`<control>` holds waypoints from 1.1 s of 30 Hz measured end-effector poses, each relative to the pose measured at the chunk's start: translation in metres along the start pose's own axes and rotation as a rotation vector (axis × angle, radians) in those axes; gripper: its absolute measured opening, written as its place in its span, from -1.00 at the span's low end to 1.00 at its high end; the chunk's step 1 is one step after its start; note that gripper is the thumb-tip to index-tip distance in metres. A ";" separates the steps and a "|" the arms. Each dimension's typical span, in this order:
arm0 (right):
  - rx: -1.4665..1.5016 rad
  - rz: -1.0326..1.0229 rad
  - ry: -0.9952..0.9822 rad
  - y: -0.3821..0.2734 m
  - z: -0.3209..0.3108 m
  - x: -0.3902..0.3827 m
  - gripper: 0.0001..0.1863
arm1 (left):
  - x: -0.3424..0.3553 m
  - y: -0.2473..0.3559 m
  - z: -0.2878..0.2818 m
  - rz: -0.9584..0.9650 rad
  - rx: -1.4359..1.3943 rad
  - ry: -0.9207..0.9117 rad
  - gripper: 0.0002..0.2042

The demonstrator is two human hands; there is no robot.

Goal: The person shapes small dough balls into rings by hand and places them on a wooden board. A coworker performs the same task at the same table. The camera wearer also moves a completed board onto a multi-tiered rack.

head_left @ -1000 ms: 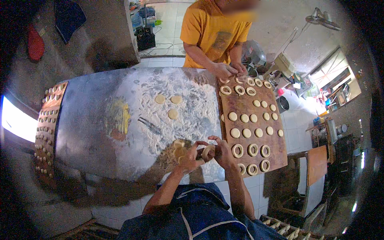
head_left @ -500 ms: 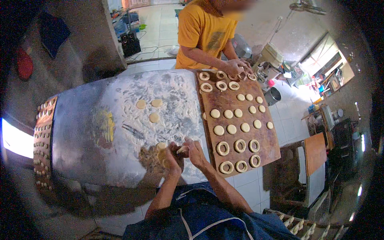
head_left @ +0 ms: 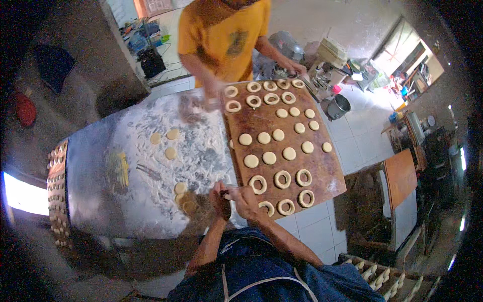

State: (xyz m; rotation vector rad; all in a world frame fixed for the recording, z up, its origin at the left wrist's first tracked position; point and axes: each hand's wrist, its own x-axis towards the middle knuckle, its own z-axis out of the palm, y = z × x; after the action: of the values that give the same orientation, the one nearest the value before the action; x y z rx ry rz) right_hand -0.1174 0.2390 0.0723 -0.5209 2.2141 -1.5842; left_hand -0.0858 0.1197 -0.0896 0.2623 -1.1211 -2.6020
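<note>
Close together over the table's near edge, my left hand (head_left: 220, 202) and my right hand (head_left: 245, 204) are closed on a small piece of pale dough (head_left: 228, 196); its shape is mostly hidden by my fingers. Just left of them, a few flat dough discs (head_left: 180, 188) lie on the floured metal table (head_left: 95, 171), partly in shadow. Three more discs (head_left: 171, 153) sit farther back. Right beside my right hand is a wooden board (head_left: 322, 173) bearing dough rings (head_left: 283, 179) and plain dough discs (head_left: 269, 158) in rows.
Across the table a person in a yellow shirt (head_left: 229, 45) has one hand blurred by the board's far left corner and the other by its far right. A second board (head_left: 58, 194) with small dough pieces lines the left end. A metal bucket (head_left: 338, 106) stands right.
My hands, still on the dough, have moved toward the board's near left corner. The other person has straightened and spread their hands from the rings. The whole view has shifted.
</note>
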 end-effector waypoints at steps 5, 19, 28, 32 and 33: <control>-0.114 0.094 0.112 0.041 -0.068 -0.027 -0.46 | -0.003 -0.026 0.094 0.617 1.199 -0.004 -0.58; -0.001 0.072 0.597 0.091 -0.202 -0.123 -0.50 | -0.027 -0.122 0.257 0.064 0.768 -0.529 -0.70; -0.011 0.400 0.731 0.123 -0.261 -0.161 -0.50 | -0.017 -0.153 0.310 -0.075 1.302 -0.555 -0.68; -0.349 0.572 0.619 0.136 -0.270 -0.184 -0.16 | -0.007 -0.175 0.299 0.212 1.581 -0.800 -0.61; -0.299 0.630 0.597 0.135 -0.270 -0.188 -0.17 | -0.009 -0.165 0.305 0.180 1.527 -0.812 -0.62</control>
State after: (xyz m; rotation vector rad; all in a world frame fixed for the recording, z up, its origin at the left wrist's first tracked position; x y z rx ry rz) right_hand -0.1001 0.5926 0.0409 0.6223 2.6698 -1.1579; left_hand -0.1947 0.4369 -0.0027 -0.6278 -2.9473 -1.1014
